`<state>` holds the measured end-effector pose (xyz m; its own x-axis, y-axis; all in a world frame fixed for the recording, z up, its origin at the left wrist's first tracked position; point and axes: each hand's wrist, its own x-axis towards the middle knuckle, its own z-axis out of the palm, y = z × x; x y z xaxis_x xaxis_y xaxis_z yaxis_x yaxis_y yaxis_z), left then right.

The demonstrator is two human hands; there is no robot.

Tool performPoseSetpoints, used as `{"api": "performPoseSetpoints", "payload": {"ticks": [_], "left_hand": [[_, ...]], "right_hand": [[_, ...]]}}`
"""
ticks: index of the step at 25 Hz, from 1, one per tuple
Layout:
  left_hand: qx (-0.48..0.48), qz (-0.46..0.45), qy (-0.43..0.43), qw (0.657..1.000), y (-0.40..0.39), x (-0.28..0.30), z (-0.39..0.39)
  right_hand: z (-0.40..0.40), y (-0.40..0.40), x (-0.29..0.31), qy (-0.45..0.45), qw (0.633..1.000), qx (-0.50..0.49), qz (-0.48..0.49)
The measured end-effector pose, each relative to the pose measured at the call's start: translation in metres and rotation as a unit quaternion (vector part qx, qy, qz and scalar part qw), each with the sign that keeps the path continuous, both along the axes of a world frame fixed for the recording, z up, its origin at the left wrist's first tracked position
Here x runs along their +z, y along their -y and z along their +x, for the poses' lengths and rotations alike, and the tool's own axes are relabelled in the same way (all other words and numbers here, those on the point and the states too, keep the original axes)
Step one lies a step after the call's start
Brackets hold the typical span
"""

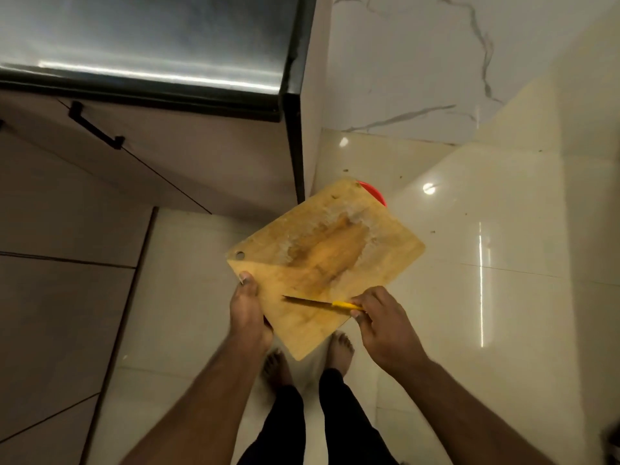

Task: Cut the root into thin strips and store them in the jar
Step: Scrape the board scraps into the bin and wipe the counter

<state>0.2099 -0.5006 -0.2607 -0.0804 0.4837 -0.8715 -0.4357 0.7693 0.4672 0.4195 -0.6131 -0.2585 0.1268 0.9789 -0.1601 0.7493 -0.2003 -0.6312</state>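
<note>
Root strips I cannot see anywhere; the cutting board [322, 260] I hold above the floor [503, 263] shows only a wet stain. My left hand [248, 313] grips the board's near edge, thumb on top. My right hand [379, 323] pinches the yellow-handled knife [322, 303], blade lying across the board. A red thing [374, 193] peeks out behind the far corner, mostly hidden.

Wooden cutting board [322, 256] in left hand [249, 313], yellow-handled knife [322, 303] in right hand [382, 325].
</note>
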Motion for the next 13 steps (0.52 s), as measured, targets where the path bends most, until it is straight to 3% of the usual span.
{"api": "performPoseSetpoints", "payload": {"ticks": [7, 11, 13], "left_hand": [[-0.019, 0.021, 0.023, 0.999, 0.008, -0.038, 0.018], [-0.005, 0.028, 0.033, 0.999, 0.013, -0.037, 0.028], [-0.003, 0.021, 0.022, 1.0, 0.013, -0.035, 0.029]], "right_hand": [[0.078, -0.024, -0.039, 0.064, 0.983, -0.171, -0.03], [0.086, -0.025, -0.043, 0.065, 0.997, -0.039, -0.004], [0.099, -0.033, -0.049, 0.095, 0.995, -0.025, -0.004]]}}
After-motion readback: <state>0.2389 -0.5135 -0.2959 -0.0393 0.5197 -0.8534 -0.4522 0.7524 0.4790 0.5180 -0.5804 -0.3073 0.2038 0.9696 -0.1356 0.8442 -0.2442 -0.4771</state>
